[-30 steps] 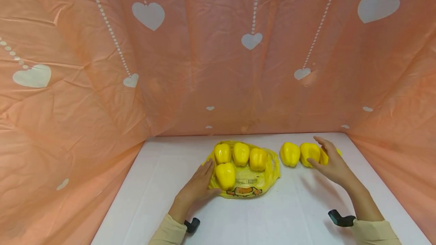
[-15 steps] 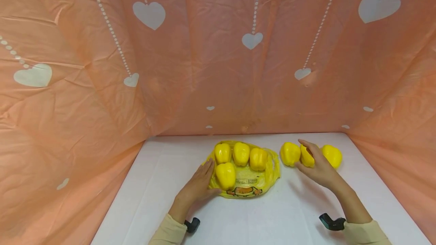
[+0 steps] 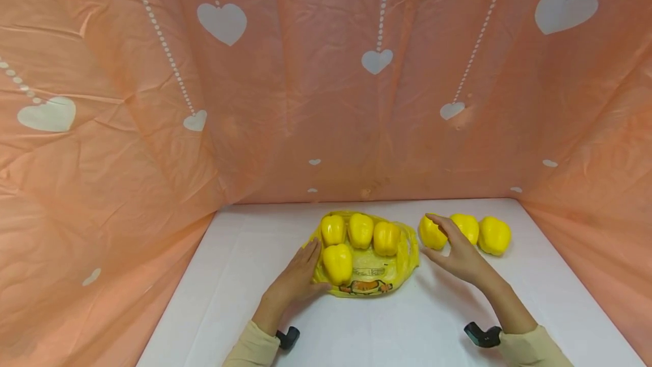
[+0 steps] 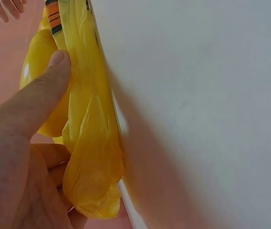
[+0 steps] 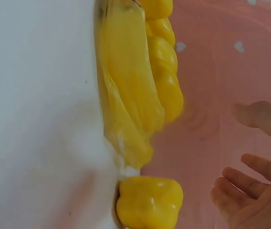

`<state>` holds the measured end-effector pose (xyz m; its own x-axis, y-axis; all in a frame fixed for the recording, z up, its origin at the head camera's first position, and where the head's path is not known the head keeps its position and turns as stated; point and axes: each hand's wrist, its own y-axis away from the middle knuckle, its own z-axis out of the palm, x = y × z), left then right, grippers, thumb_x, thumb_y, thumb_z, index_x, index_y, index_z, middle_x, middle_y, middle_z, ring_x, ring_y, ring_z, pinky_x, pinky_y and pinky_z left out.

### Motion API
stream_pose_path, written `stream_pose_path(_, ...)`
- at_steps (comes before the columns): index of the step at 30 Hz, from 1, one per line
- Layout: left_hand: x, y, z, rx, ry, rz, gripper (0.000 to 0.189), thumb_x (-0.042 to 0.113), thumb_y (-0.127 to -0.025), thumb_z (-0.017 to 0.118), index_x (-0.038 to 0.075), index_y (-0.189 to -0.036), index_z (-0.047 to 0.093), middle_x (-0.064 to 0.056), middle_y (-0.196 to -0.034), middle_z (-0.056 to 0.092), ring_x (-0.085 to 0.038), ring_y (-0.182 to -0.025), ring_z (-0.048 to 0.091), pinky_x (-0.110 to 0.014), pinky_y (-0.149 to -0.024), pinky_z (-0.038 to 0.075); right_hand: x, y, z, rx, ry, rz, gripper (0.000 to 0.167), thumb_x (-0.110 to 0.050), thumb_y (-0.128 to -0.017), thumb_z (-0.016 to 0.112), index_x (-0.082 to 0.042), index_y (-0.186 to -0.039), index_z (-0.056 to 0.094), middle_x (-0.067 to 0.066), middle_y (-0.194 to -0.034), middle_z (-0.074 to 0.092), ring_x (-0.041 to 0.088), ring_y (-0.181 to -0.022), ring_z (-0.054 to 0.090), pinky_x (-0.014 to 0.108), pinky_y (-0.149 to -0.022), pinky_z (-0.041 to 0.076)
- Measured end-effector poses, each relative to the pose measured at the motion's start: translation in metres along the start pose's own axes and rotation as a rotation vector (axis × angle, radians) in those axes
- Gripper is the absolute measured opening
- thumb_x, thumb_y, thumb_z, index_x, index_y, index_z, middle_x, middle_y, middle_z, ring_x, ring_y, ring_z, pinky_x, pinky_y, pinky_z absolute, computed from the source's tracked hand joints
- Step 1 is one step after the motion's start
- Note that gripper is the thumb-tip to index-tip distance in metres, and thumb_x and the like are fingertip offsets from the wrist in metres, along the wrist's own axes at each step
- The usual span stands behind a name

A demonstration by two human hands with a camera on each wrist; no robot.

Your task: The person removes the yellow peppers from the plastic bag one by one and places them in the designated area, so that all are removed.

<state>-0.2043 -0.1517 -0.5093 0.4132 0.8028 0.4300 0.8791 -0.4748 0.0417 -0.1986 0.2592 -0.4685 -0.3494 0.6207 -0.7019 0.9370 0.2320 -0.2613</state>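
Note:
A yellow plastic bag (image 3: 406, 262) with its rim folded low lies on the table. Inside it are several yellow bell peppers (image 3: 338, 265). My left hand (image 3: 295, 276) rests along the bag's left side, fingers nearly straight in the head view. Its thumb (image 4: 44, 90) overlaps the bag in the left wrist view. Over on the right, my right hand (image 3: 460, 255) hovers beside the leftmost pepper (image 3: 430, 235) of a row, thumb and fingers spread with nothing between them. The right wrist view shows this hand (image 5: 252, 176) apart from the nearest pepper (image 5: 149, 202).
Two more yellow bell peppers, a middle one (image 3: 466, 227) and an end one (image 3: 494, 235), sit to the right in the row. A white table (image 3: 387, 333) carries everything. A pink curtain (image 3: 326, 106) with white hearts encloses the back and sides.
My right hand has moved left along the row, from the right-hand peppers to the leftmost one. The end pepper is uncovered now. My left hand, the bag and its peppers have stayed put.

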Motion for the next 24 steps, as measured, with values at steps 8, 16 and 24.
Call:
stream_pose_path(8, 0.001, 0.000, -0.001, 0.010, 0.000, 0.008, 0.107, 0.043, -0.096, 0.082, -0.007, -0.168, 0.021, -0.023, -0.177, 0.017, -0.038, -0.164, 0.019, -0.053, -0.135, 0.019, -0.002, -0.009, 0.016, -0.028, -0.014, 0.007, 0.079, -0.021, -0.096, 0.082, -0.003, -0.161, 0.040, 0.031, -0.162, 0.039, 0.057, -0.143, 0.045, 0.074, -0.113, 0.044)
stream_pose_path(16, 0.002, 0.000, -0.001, 0.013, -0.004, 0.004, 0.106, 0.042, -0.095, 0.083, -0.008, -0.167, 0.022, -0.023, -0.177, 0.017, -0.038, -0.164, 0.020, -0.053, -0.135, 0.019, -0.008, -0.016, 0.031, -0.017, -0.002, 0.012, 0.079, -0.024, -0.095, 0.085, -0.004, -0.159, 0.044, 0.032, -0.158, 0.045, 0.057, -0.141, 0.048, 0.075, -0.113, 0.043)
stream_pose_path(24, 0.003, 0.002, -0.001, 0.007, -0.005, -0.009, 0.106, 0.041, -0.095, 0.083, -0.006, -0.168, 0.022, -0.021, -0.178, 0.017, -0.037, -0.164, 0.019, -0.052, -0.135, 0.018, -0.002, -0.021, 0.045, -0.039, -0.025, 0.023, 0.079, -0.023, -0.096, 0.084, 0.000, -0.159, 0.042, 0.032, -0.157, 0.045, 0.056, -0.141, 0.048, 0.072, -0.116, 0.043)
